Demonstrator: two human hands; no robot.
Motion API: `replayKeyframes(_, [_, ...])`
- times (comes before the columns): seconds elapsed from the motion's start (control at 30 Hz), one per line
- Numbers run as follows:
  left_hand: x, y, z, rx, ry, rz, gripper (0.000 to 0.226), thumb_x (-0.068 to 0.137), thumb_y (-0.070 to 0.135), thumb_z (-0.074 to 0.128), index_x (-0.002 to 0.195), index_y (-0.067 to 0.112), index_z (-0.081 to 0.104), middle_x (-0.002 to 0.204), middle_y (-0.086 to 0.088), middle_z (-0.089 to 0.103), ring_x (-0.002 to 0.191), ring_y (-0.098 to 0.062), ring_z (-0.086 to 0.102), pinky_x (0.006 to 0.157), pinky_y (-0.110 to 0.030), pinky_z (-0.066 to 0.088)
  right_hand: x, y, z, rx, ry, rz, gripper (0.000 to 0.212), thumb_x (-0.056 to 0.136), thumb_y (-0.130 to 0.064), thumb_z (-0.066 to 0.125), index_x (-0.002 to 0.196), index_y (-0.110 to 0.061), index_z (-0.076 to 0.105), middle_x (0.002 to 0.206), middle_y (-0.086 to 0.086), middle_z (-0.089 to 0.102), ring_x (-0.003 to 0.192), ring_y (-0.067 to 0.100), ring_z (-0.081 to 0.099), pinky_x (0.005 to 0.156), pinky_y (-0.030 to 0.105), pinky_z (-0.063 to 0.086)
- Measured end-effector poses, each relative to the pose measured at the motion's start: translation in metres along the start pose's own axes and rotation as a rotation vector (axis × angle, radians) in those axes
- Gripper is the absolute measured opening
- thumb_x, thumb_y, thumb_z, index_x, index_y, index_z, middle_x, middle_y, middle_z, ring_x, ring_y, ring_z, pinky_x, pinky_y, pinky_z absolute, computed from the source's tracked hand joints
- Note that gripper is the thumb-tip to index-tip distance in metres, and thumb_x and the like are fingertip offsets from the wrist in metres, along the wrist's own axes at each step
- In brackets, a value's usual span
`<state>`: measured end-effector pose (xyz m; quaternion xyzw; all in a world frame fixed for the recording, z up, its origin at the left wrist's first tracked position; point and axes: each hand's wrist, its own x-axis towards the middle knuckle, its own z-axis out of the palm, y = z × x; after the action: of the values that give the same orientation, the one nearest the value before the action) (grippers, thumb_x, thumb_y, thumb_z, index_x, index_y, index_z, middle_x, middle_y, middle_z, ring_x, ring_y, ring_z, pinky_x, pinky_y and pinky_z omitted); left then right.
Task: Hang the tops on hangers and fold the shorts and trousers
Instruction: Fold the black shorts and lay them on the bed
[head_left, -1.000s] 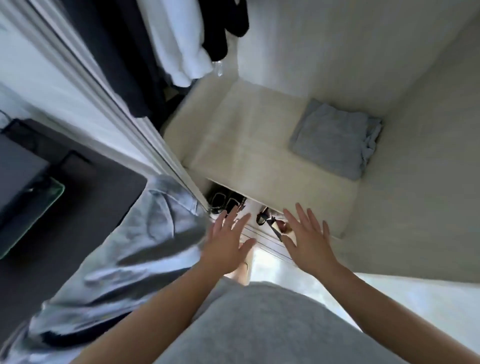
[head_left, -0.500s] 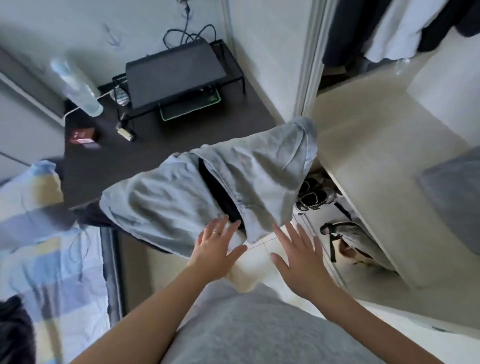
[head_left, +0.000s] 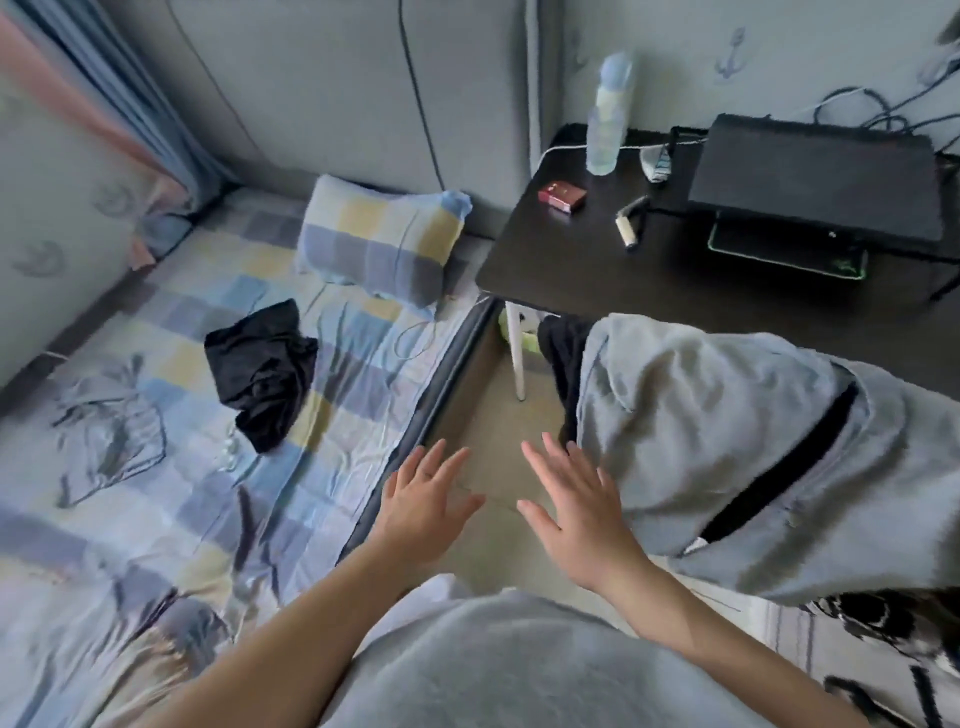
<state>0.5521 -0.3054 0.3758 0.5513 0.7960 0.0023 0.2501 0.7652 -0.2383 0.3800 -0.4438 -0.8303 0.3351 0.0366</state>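
Logo (head_left: 837, 264) on mat (head_left: 779, 253) on desk (head_left: 571, 270): green, illegible. L hand (head_left: 423, 499) and R hand (head_left: 579, 506) in front of desk: fingers spread, holding nothing.

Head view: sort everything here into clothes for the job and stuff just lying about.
Job: crumpled black garment on the bed; grey garment draped by the desk.
Lying about: water bottle, red box, laptop, checked pillow.

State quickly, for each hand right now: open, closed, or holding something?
Left hand: open, fingers spread, holding nothing.
Right hand: open, fingers spread, holding nothing.
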Motion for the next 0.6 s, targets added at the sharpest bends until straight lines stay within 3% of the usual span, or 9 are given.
replayKeyframes(0.2, [-0.005,-0.125,-0.018,-0.133,0.083,-0.174,0.064,0.097,0.067,0.037,0.155,0.048,0.018,0.167,0.011,0.008,0.154,-0.018,0.001,0.122,-0.045,0.008,0.079,-0.093,0.048,-0.072,-0.111,-0.166,0.063,0.104,-0.049,0.039,0.158,-0.042,0.008,0.168,-0.012,0.0,0.155,0.014,-0.003,0.122,0.044,0.009])
replayKeyframes(0.4, [-0.019,-0.263,-0.043,-0.22,0.153,-0.343,0.065,0.096,0.07,0.034,0.154,0.048,0.019,0.167,0.011,0.011,0.154,-0.019,0.003,0.121,-0.046,0.01,0.151,-0.193,0.112,-0.103,-0.195,-0.254,0.062,0.103,-0.05,0.039,0.158,-0.044,0.009,0.167,-0.016,0.0,0.154,0.01,-0.004,0.123,0.044,0.005])
replayKeyframes(0.6, [-0.036,-0.341,-0.054,-0.33,0.155,-0.479,0.064,0.097,0.069,0.034,0.155,0.045,0.02,0.167,0.011,0.011,0.154,-0.02,0.004,0.122,-0.047,0.013,0.194,-0.255,0.155,-0.139,-0.337,-0.286,0.061,0.103,-0.05,0.038,0.157,-0.046,0.008,0.166,-0.02,-0.001,0.153,0.006,-0.007,0.123,0.042,0.0])
